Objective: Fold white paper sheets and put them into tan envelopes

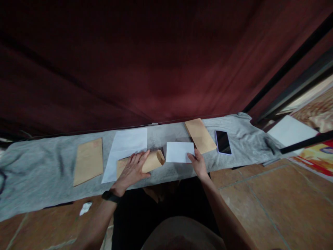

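My left hand lies with its fingers stretched over a brown paper envelope, pressing it down. The envelope's mouth gapes toward the right. In my right hand a folded white sheet of paper is pinched between thumb and fingers at its right edge. The sheet's left edge is close to the envelope's mouth, apart from it. Under the envelope and my left hand lies a larger white sheet with a crease across it.
A grey cloth covers the long narrow surface. Another brown envelope lies at left; more brown envelopes lie right of centre beside a phone. A dark red curtain hangs behind. Scrap paper is on the tiled floor.
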Demonstrator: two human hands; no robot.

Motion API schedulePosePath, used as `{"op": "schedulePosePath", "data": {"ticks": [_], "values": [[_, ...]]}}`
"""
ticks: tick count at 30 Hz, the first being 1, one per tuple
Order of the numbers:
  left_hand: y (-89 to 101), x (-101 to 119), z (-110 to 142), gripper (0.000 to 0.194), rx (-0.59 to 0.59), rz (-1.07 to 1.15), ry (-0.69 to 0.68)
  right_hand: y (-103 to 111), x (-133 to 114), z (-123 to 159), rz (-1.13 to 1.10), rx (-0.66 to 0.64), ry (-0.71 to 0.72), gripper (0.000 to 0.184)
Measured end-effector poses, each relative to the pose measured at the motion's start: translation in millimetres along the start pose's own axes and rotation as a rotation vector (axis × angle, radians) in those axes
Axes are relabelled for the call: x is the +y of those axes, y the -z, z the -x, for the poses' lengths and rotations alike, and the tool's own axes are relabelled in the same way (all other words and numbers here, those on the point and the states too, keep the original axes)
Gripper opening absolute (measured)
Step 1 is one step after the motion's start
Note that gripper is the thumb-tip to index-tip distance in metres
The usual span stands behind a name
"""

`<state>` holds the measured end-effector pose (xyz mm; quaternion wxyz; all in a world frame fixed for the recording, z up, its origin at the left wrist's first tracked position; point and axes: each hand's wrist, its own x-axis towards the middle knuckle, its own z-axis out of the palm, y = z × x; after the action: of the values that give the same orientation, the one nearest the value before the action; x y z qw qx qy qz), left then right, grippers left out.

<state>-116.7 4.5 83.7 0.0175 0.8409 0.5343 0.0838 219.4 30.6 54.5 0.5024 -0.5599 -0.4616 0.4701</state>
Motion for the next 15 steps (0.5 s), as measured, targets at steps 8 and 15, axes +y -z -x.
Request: {"op": "schedulePosePath", "data": {"ticks": [8,15], "values": [[0.2,-1.7,0.4,0.107,0.003,0.028,-0.001,-20.2,1.0,20.2,-0.078,0.006,-0.036,0.033],[-0.4,-3.1,1.3,0.107,-0.004,0.013,0.004,-18.0,2.3,19.4,0.156,-0.152,0.13,0.025]]}}
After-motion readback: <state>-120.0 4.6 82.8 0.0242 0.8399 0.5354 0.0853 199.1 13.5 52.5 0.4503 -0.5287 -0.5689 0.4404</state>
